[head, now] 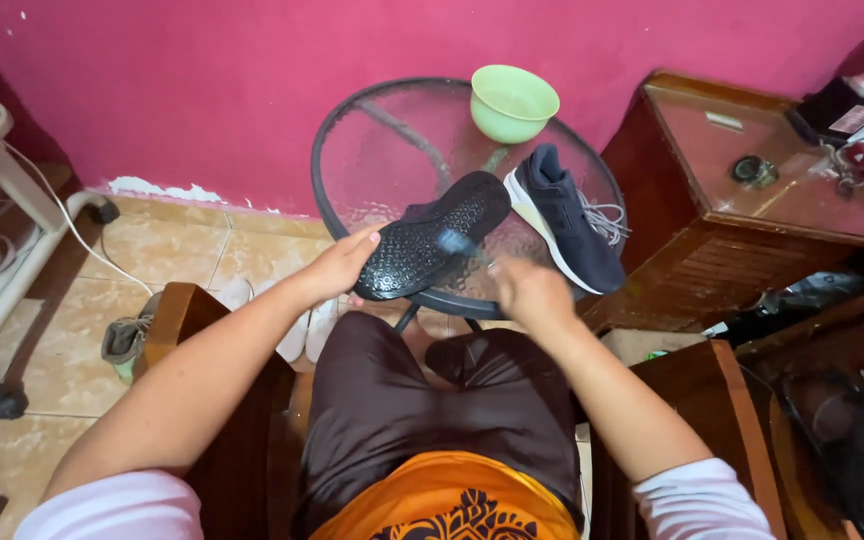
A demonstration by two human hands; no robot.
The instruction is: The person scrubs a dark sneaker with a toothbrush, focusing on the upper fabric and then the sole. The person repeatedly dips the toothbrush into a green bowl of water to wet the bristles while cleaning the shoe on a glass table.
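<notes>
1. Here, the left hand (337,265) grips one dark shoe (432,235) at its heel end, holding it sole-up above the near edge of the table.
2. The right hand (532,292) is closed around a small brush (459,243), blurred, whose head meets the shoe's black patterned sole near the middle.
3. Two hands show in all, both the person's own, each arm in a pale sleeve pushed up past the elbow.
4. A second dark shoe (564,215) of the same kind lies upright on the round glass table (372,150), just to the right of the held one, its white sole edge and grey laces showing.
5. One green bowl (513,102) stands at the table's far edge, close to the pink wall.
6. One wooden cabinet (742,215) with a glass top sits to the right of the table.
7. On the tiled floor to the left lies a grey sneaker (124,338), with pale footwear beside the person's knee; how many pieces I cannot tell.
</notes>
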